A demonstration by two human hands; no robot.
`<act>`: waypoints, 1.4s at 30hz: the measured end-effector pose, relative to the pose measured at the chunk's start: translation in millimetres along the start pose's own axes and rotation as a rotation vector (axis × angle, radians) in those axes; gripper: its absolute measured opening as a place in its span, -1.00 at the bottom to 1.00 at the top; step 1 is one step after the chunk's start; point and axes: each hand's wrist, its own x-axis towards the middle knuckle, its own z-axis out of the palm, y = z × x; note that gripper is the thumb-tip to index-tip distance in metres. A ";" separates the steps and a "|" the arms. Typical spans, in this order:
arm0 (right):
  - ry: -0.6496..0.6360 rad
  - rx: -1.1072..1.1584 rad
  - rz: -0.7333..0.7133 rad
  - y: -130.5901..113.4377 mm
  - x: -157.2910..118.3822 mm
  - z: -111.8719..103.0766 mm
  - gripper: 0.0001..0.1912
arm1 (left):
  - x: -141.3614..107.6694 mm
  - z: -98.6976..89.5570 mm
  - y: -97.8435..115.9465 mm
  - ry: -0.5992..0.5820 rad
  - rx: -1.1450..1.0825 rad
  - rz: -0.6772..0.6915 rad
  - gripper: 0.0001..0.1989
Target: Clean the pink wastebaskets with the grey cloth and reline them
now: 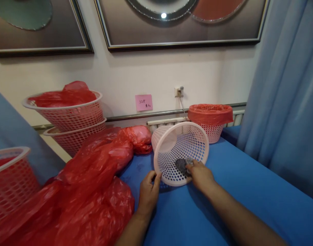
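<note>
A pale pink perforated basket [180, 153] lies tipped on its side on the blue surface [223, 191], its mouth facing me. My left hand [150, 188] pinches the basket's rim at the lower left. Inside the mouth, at the lower right, my right hand [200, 175] holds a crumpled dark grey cloth [182, 165] against the perforated wall. Its fingertips are partly hidden in the cloth.
Red plastic bags [95, 181] heap on the left. Beyond them stand stacked baskets [76, 119], with another basket [13, 184] at the left edge. A red-lined basket [214, 131] stands behind right. A blue curtain [281, 102] hangs at right; a wall rail [128, 117] runs behind.
</note>
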 end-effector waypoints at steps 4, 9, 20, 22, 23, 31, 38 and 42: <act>0.062 0.052 0.063 6.2 9.1 -3.9 -0.47 | -3.7 1.5 7.3 -0.010 -0.002 0.052 -0.66; -0.112 0.329 -0.080 -23.9 -3.6 20.6 -0.43 | -10.0 8.8 13.2 -0.034 -0.045 0.063 -0.75; 0.068 -0.003 0.001 4.8 9.6 6.5 -0.42 | -6.0 -2.8 9.9 0.218 -0.141 0.091 -0.75; 0.096 0.011 0.049 12.0 14.1 5.2 -0.38 | -5.8 -1.9 10.9 0.191 -0.148 0.071 -0.73; 0.093 0.026 0.056 13.7 15.2 6.8 -0.37 | -6.5 -0.3 11.3 0.140 -0.141 0.056 -0.73; -0.002 0.372 0.026 6.9 16.3 31.8 -0.43 | -23.1 25.8 -5.5 -0.434 0.089 -0.081 -0.80; -0.105 0.636 -0.135 -15.3 8.0 38.9 -0.45 | -13.5 24.1 -2.9 -0.355 -0.016 -0.057 -0.68; -0.067 0.454 -0.168 -5.8 5.1 23.7 -0.44 | -11.4 16.7 4.6 -0.257 -0.024 -0.037 -0.73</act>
